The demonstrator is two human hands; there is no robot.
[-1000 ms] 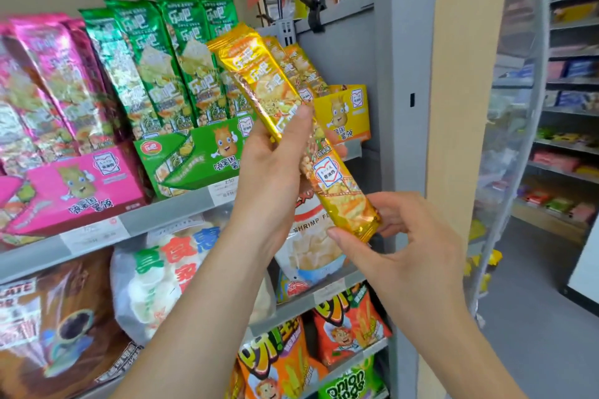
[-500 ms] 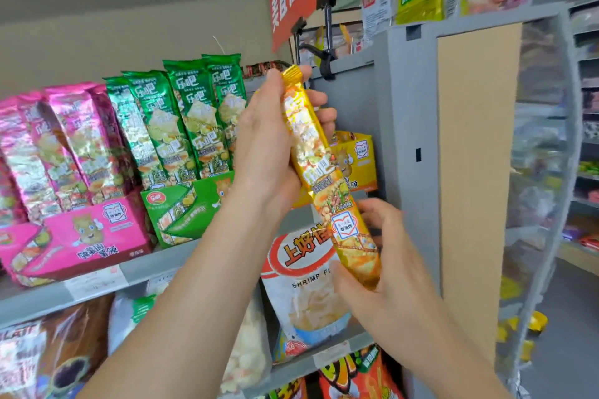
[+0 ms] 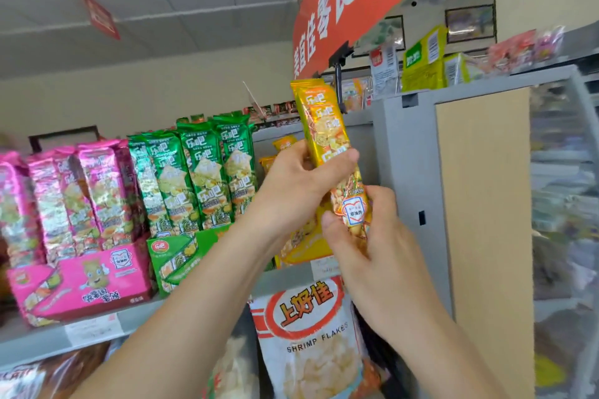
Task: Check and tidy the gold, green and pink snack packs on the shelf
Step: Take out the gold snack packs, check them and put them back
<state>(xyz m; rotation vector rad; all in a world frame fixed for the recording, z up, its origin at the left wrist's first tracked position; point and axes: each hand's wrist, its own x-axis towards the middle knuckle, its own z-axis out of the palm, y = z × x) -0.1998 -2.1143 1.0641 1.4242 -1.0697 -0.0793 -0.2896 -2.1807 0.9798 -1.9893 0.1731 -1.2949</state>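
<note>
While nearly upright, 乐吧 on gold pack (image 3: 319, 121).

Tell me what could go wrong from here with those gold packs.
The gold packs are held as a bundle by the left hand and right hand; one might slip out and fall. The left forearm crosses in front of the green box and could nudge it off the shelf edge.
</note>
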